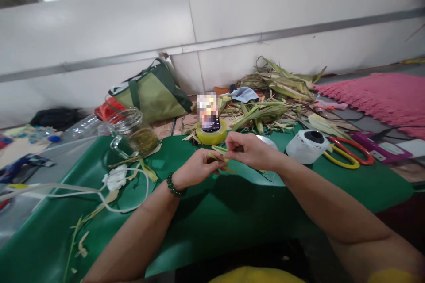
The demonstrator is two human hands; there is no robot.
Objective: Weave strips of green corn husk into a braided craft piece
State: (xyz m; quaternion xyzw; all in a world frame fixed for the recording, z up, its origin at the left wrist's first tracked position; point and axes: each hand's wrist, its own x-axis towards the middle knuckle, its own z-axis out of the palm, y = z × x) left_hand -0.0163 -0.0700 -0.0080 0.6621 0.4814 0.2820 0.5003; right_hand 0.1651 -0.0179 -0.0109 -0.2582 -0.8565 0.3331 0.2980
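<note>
Both hands meet over the green mat (212,212), pinching narrow green strips of corn husk (218,149). My left hand (196,170), with a dark beaded bracelet (173,185) at the wrist, is closed on the strips from the left. From the right, my right hand (249,151) grips them between thumb and fingers. Just beyond the hands, a phone (210,119) stands upright in a roll of yellow tape (211,135). A pale round object (267,142), partly hidden by my right hand, lies behind it.
A glass mug (141,139) with yellowish liquid stands left, near a white looped cord (99,192). Right are a white-wrapped roll (306,147), red-and-yellow-handled scissors (348,152) and a purple power strip (381,147). Husks (279,84) pile behind, beside a green bag (156,93).
</note>
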